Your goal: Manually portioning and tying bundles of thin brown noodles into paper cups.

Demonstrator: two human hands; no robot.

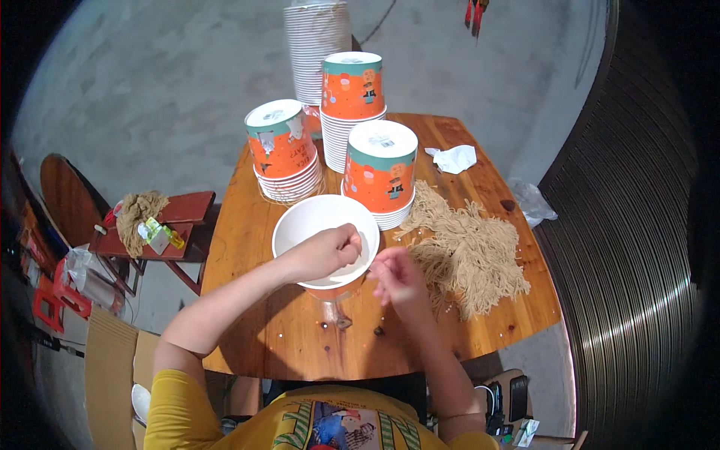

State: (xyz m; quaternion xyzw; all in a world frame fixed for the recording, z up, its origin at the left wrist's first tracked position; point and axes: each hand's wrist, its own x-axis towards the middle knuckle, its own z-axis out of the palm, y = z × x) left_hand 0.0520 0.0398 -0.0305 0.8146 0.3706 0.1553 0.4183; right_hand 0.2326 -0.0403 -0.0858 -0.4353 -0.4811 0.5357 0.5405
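A paper bucket (311,217) with a white inside and an orange outside stands upright near the table's middle, its mouth facing up. Over its opening, my left hand (330,251) is closed in a fist; whatever is in it, if anything, is too small to make out. Just outside the right rim, my right hand (399,279) has its fingers drawn together, slightly blurred, and their contents are hidden. To the right of that hand lies a loose heap of beige cords (472,259). Behind the bucket, a stack of upside-down orange buckets (381,169) stands close to its rim.
More upside-down bucket stacks (352,97) (281,146) stand farther back, with a tall white stack (319,52) behind. Crumpled white paper (454,159) lies at the wooden table's (247,337) far right. A red bench (187,206) holds another cord bundle (139,214) at left; a ribbed shutter (637,225) is at right.
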